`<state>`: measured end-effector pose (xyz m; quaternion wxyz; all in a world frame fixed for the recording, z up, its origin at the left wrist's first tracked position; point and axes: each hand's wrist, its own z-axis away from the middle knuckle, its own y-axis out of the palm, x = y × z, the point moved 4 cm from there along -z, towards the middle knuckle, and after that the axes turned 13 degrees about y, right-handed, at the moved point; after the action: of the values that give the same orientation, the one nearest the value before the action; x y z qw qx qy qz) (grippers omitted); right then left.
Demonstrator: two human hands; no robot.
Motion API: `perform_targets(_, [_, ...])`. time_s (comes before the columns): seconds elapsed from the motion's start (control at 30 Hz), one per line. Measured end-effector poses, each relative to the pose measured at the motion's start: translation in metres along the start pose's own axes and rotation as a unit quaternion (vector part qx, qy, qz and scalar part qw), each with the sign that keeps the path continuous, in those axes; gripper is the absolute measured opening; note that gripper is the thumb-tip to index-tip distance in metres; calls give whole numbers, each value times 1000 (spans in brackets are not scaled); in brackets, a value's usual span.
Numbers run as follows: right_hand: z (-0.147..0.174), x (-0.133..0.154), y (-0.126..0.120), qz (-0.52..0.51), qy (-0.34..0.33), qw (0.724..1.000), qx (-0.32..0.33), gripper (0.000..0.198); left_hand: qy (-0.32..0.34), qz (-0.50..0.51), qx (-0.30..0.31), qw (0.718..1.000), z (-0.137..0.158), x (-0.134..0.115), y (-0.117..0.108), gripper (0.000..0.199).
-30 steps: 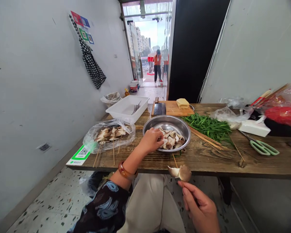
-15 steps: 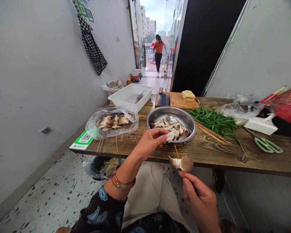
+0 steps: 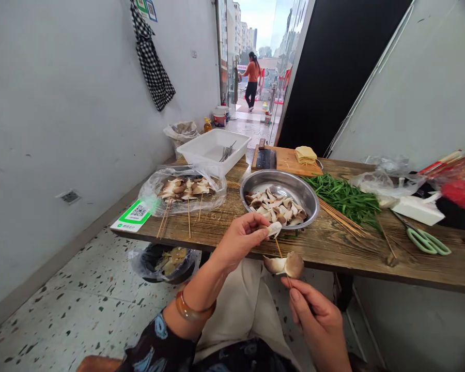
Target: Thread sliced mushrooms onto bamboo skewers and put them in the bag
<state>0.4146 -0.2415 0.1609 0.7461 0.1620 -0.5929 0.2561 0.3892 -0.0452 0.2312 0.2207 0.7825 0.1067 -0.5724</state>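
Note:
My left hand (image 3: 245,238) pinches a pale mushroom piece (image 3: 274,229) just in front of the steel bowl's near rim. Below it, my right hand (image 3: 313,315) grips the lower end of a thin wooden skewer (image 3: 279,247). Brown-capped mushroom pieces (image 3: 293,265) are threaded on that skewer. Its bare upper tip reaches the piece in my left hand; whether it has pierced it I cannot tell. More cut mushrooms (image 3: 284,211) lie in the steel bowl (image 3: 312,200). To the left, finished-looking mushroom skewers (image 3: 188,188) rest on a clear plastic bag (image 3: 219,194).
Bare skewers (image 3: 343,218) and green leaves (image 3: 344,199) lie right of the bowl, with green-handled scissors (image 3: 428,240) farther right. Behind are a white tub (image 3: 201,150), a cleaver (image 3: 266,158) and a cutting board (image 3: 289,161). A person (image 3: 252,77) stands at the doorway.
My left hand has brought the mushroom piece away from the bowl to the skewer's tip. The skewer shifted slightly left. The person at the doorway has turned and stretched out an arm.

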Motion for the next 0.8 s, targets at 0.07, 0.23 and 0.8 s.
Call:
perform_targets(0.07, [0,0,2,2,2,1000,1,34,-1,7,-2,1000,2,-1,0,20])
perform_targets(0.23, [-1,0,2,8,1,1000,-10,33,4,-4,11,1000,5,-5,-1,23])
perform_targets(0.8, [-1,1,3,44,-23,999,-20,33,-4,-75,26,997,9,-5,-3,26])
